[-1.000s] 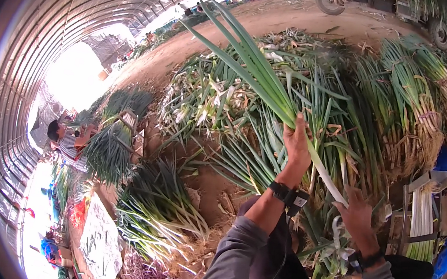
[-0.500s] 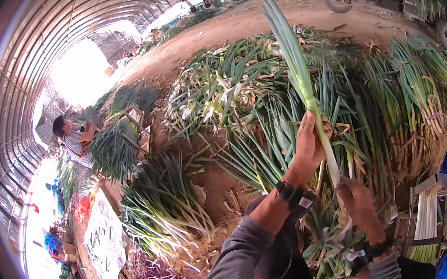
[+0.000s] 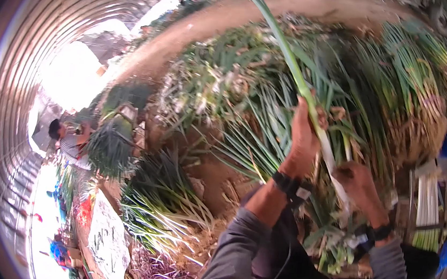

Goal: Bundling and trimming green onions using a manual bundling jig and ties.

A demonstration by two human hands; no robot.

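A long green onion (image 3: 294,65) slants across the view, its green leaves running to the top edge and its white shank pointing down to the right. My left hand (image 3: 306,134) is closed around it where green turns to white. Beside the lower white part is my right hand (image 3: 361,188), its fingers curled in against the shank. Slight blur hides whether a peeled layer is between those fingers. Below my right hand lie loose leaves and trimmings (image 3: 334,244). Behind my left hand spreads a row of unbundled green onions (image 3: 258,137).
Tied onion bundles (image 3: 426,100) with roots lie at the right. Nearby, a frame (image 3: 413,211) holds trimmed white stalks (image 3: 428,199). Another onion pile (image 3: 158,203) lies at the left, near purple scraps (image 3: 159,273). A person (image 3: 70,141) is farther left, beside stacked onions (image 3: 109,147).
My right hand has shifted slightly up, off the shank's lower end, so more of the white end shows. The onion and my left hand have moved slightly left in view.
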